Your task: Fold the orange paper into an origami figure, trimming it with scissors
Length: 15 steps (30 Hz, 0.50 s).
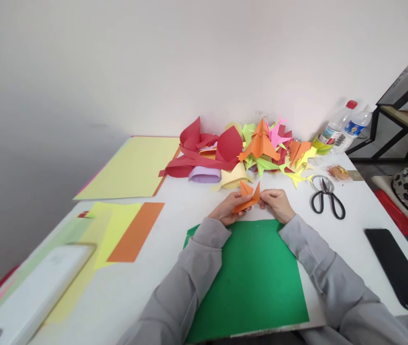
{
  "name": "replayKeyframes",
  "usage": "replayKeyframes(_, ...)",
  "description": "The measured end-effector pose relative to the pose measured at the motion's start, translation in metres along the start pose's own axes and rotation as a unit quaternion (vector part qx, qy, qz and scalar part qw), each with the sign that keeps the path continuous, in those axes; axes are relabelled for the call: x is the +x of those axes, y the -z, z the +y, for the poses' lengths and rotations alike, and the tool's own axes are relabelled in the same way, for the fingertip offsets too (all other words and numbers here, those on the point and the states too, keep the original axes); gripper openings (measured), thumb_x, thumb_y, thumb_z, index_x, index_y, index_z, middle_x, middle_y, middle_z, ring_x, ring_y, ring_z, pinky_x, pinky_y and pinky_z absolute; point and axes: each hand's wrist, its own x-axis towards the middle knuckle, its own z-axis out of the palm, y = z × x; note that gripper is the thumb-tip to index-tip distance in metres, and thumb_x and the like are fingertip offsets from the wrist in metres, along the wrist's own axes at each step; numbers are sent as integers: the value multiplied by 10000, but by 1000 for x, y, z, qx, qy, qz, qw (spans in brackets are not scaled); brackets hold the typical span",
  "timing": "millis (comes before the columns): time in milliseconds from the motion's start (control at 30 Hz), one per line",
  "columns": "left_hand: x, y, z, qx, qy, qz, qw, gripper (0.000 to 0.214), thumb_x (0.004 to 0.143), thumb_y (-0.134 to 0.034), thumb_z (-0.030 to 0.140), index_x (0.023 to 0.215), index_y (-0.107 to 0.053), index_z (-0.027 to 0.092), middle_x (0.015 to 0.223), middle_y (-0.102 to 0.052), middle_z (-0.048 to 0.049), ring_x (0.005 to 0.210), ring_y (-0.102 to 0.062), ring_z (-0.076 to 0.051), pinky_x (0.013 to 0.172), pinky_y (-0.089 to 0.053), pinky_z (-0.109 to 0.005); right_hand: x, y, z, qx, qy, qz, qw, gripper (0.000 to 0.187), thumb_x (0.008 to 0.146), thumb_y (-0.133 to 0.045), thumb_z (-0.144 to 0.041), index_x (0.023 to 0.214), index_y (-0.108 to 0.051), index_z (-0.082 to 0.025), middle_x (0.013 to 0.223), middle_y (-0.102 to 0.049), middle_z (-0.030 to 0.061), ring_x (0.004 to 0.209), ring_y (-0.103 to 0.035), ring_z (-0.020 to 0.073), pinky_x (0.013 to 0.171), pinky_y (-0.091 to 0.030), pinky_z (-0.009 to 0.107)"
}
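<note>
A small piece of folded orange paper (243, 207) with two pointed flaps is held up between my hands. My left hand (227, 208) grips its left side, with the thumb over the front. At its right flap, my right hand (277, 203) pinches the paper between thumb and fingertips. Beneath my forearms lies a large green sheet (254, 282) near the table's front edge. Just beyond the hands are folded paper shapes, among them a cream paper roll (235, 177) and an orange folded figure (260, 143).
Scissors (326, 194) and a black phone (398, 268) lie to the right, with two bottles (351, 129) behind. Red paper strips (192, 165) are heaped by the wall. On the left are a yellow sheet (128, 165), an orange strip (137, 232) and a white device (41, 292).
</note>
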Motion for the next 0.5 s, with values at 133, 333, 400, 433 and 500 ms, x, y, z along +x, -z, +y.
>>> replayKeyframes(133,1,0,0,-7,2,10,1000,230,651,-753,257,752,-637,86,545,-562,-11,424,-460,-43,307,-277,-109,1,-1,1,0,10,28,1000,216,663,-730,-371,631,-708,-158,537,-650,16,422,-523,103,443,-439,242)
replayKeyframes(333,3,-2,-3,5,-34,34,999,322,606,-787,290,802,-633,86,591,-583,-15,468,-519,-64,318,-317,-119,1,0,-2,20,19,43,999,225,610,-761,-327,755,-721,-160,510,-645,-5,398,-532,109,435,-451,254)
replayKeyframes(400,3,-4,-4,17,-54,44,997,336,609,-785,314,809,-633,89,598,-591,-17,478,-532,-72,329,-342,-129,1,0,-2,17,25,50,998,216,602,-765,-314,748,-720,-162,478,-631,-10,400,-537,115,439,-448,257)
replayKeyframes(433,3,-4,-4,24,-60,47,997,336,613,-782,323,806,-633,91,599,-594,-19,482,-536,-74,335,-353,-134,1,1,-2,16,28,52,998,209,599,-765,-308,742,-719,-163,469,-628,-9,403,-540,118,442,-446,258)
replayKeyframes(500,3,-4,-4,40,-69,48,996,329,623,-773,336,797,-635,94,597,-602,-23,494,-547,-84,352,-379,-146,2,2,-1,18,27,50,998,197,597,-764,-294,735,-717,-163,474,-633,-4,418,-552,123,447,-443,255)
